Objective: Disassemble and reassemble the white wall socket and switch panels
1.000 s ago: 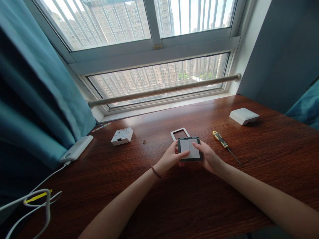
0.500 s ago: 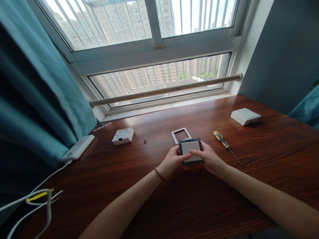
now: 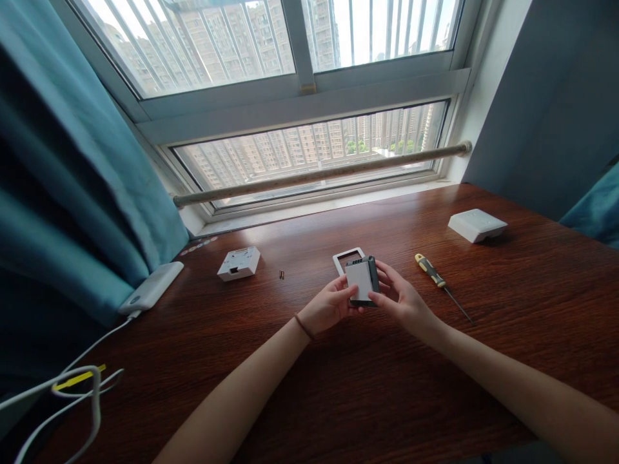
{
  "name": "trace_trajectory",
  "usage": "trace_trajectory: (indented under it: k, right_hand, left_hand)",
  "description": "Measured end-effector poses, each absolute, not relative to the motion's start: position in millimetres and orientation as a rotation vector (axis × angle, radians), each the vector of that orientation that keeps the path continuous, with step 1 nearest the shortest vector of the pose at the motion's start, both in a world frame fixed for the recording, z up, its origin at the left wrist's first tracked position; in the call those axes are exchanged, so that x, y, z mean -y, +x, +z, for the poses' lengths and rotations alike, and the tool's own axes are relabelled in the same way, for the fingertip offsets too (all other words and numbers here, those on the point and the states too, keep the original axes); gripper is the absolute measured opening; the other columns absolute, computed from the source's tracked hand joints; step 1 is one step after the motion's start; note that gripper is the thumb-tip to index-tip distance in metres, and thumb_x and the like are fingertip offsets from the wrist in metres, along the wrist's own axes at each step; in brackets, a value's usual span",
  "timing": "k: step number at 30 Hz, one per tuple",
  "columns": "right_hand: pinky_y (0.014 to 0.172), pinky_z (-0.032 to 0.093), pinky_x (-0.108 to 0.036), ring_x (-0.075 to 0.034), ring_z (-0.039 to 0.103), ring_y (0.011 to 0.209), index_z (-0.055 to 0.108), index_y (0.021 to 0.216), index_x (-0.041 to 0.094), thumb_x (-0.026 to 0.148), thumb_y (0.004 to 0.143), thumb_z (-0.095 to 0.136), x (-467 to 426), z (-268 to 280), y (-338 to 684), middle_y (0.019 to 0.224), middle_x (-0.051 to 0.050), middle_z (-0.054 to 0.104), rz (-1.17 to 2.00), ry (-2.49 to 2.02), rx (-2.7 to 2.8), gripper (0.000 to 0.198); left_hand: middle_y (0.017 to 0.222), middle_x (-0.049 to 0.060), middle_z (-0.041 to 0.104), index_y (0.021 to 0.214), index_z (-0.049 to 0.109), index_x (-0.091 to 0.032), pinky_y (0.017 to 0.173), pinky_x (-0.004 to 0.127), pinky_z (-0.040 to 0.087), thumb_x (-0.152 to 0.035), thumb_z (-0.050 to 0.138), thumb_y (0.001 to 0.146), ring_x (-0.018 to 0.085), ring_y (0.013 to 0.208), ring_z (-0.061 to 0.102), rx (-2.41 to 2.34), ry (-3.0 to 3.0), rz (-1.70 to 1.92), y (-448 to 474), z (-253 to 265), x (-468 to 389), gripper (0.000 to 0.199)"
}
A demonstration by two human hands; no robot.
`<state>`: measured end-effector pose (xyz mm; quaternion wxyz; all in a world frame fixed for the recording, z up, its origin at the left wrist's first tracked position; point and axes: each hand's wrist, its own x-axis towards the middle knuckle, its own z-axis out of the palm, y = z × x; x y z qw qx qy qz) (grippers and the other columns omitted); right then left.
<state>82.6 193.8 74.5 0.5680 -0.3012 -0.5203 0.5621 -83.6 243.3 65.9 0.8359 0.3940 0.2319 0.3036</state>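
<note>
Between my hands is a square wall switch [image 3: 358, 283] with a white face and a dark grey surround, tilted so that its right side edge shows. My left hand [image 3: 333, 301] grips its left side, with the thumb on the white face and fingers underneath. On the right side, my right hand [image 3: 401, 298] holds the edge between its thumb and fingers. The switch partly covers a white square frame [image 3: 340, 263] lying on the table just behind it. To the right of my right hand lies a screwdriver [image 3: 430, 270] with a yellow and grey handle.
A white mounting box [image 3: 239, 263] and two small brass-coloured screws [image 3: 281, 274] sit on the wooden table [image 3: 290, 399] at left. Another white box [image 3: 476, 225] stands at the back right. A white power bank [image 3: 152, 287] with a cable [image 3: 99, 345] lies by the curtain [image 3: 87, 167].
The switch has turned in my hands, from facing me flat to showing its right side, and shifted slightly left and up. My right-hand thumb has moved from its face to its lower right edge.
</note>
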Motion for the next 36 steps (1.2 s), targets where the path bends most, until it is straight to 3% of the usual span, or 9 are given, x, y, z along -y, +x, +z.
trace_trajectory:
  k: [9,14,17,21,24,28,31,34,36]
  right_hand:
    - [0.084,0.049,-0.035,-0.024,0.058,0.103,0.048,0.119,0.02,0.023,0.074,0.064,-198,74,87,0.113,-0.009,0.061,1.202,-0.935,1.248,0.048]
    - [0.073,0.054,-0.031,-0.021,0.064,0.087,0.061,0.097,0.015,0.014,0.073,0.06,-212,72,98,0.089,-0.005,0.069,1.367,-0.934,0.745,0.024]
    - [0.064,0.056,-0.031,-0.019,0.066,0.076,0.061,0.08,0.014,0.008,0.073,0.053,-223,70,106,0.074,-0.004,0.069,1.375,-0.948,0.353,0.012]
    - [0.058,0.057,-0.031,-0.019,0.066,0.068,0.059,0.077,0.015,0.011,0.078,0.047,-232,65,112,0.064,-0.004,0.067,1.348,-0.962,0.24,0.013]
    - [0.057,0.057,-0.031,-0.018,0.066,0.064,0.058,0.079,0.015,0.012,0.081,0.045,-233,62,111,0.061,-0.003,0.066,1.363,-0.961,0.215,0.013]
    - [0.055,0.057,-0.029,-0.017,0.065,0.061,0.058,0.079,0.015,0.014,0.083,0.046,-232,60,111,0.06,-0.002,0.065,1.376,-0.964,0.213,0.012]
    - [0.053,0.056,-0.027,-0.016,0.064,0.059,0.058,0.077,0.015,0.014,0.083,0.046,-232,59,111,0.058,-0.001,0.065,1.377,-0.97,0.226,0.013]
    - [0.051,0.055,-0.025,-0.015,0.063,0.056,0.058,0.077,0.015,0.012,0.082,0.047,-233,57,110,0.057,0.0,0.064,1.378,-0.977,0.245,0.012]
    - [0.048,0.053,-0.023,-0.014,0.062,0.054,0.058,0.075,0.015,0.012,0.08,0.048,-232,55,109,0.057,0.0,0.063,1.384,-0.978,0.266,0.012]
  left_hand:
    - [0.097,0.008,0.061,0.112,0.051,-0.017,0.061,0.025,0.05,-0.03,0.067,0.073,0.014,0.074,0.059,-0.529,0.966,0.716,-76,61,-240,0.044]
    - [0.077,0.006,0.064,0.11,0.053,-0.013,0.057,0.028,0.048,-0.044,0.051,0.081,0.014,0.059,0.059,-0.779,1.446,0.752,-81,56,-248,0.042]
    - [0.089,0.009,0.065,0.102,0.06,-0.015,0.071,0.032,0.048,-0.04,0.045,0.085,0.018,0.074,0.061,-1.073,2.036,0.887,-94,52,-259,0.033]
    - [0.119,0.01,0.056,0.112,0.056,-0.018,0.093,0.041,0.039,-0.03,0.051,0.083,0.025,0.107,0.051,-1.177,2.618,0.838,-106,42,-271,0.031]
    - [0.121,0.009,0.056,0.111,0.055,-0.019,0.096,0.042,0.038,-0.028,0.052,0.083,0.025,0.111,0.048,-1.167,2.703,0.757,-108,37,-277,0.03]
    - [0.11,0.007,0.061,0.094,0.06,-0.02,0.092,0.038,0.042,-0.031,0.053,0.082,0.021,0.103,0.053,-1.141,2.682,0.746,-107,38,-277,0.017]
    - [0.113,0.01,0.058,0.096,0.058,-0.018,0.094,0.039,0.04,-0.043,0.061,0.074,0.024,0.109,0.05,-1.191,2.639,0.777,-107,39,-277,0.034]
    - [0.131,0.015,0.045,0.123,0.043,-0.015,0.104,0.048,0.028,-0.052,0.063,0.069,0.03,0.128,0.033,-1.278,2.581,0.759,-106,37,-276,0.068]
    - [0.136,0.016,0.04,0.131,0.033,-0.016,0.105,0.053,0.023,-0.052,0.058,0.073,0.031,0.131,0.028,-1.297,2.561,0.688,-106,36,-276,0.074]
